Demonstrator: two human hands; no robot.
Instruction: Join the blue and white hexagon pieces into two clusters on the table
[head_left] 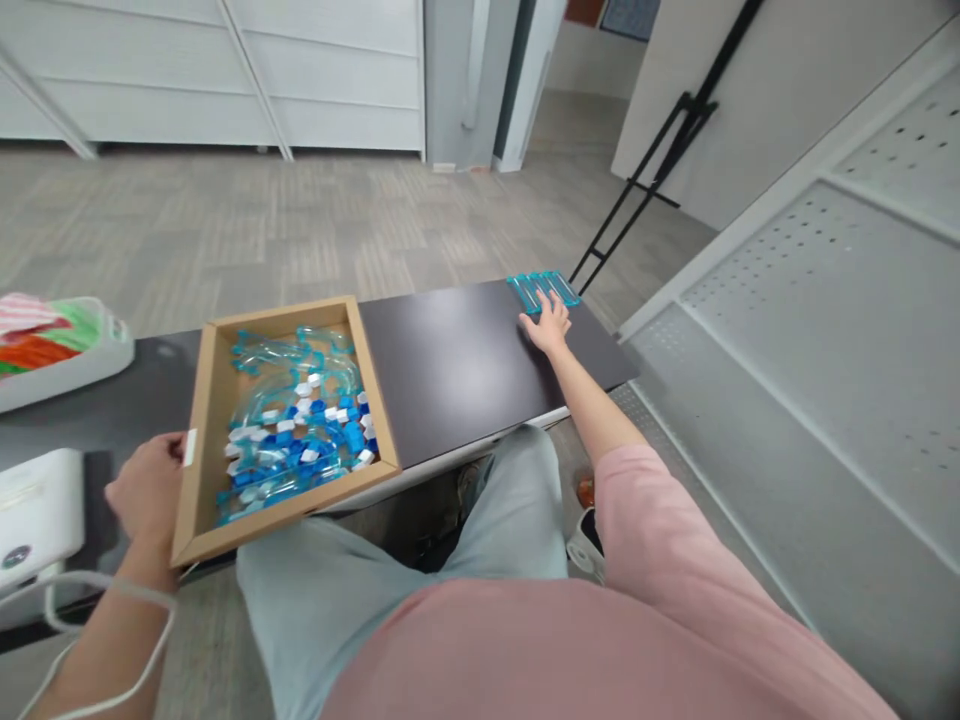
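Observation:
A shallow cardboard box (196,440) sits on the dark table (457,360), holding several clear teal tubes with blue and white caps (300,430). My left hand (146,487) grips the box's left wall with curled fingers. My right hand (547,323) reaches to the table's far right corner. Its fingers lie spread and flat on a row of teal tubes (541,289) laid side by side there.
A white tray with red, orange and green items (56,345) stands at the far left. A white device (37,510) with a cable lies near my left arm. A perforated white panel (825,330) rises on the right, and a black stand (645,175) leans behind the table.

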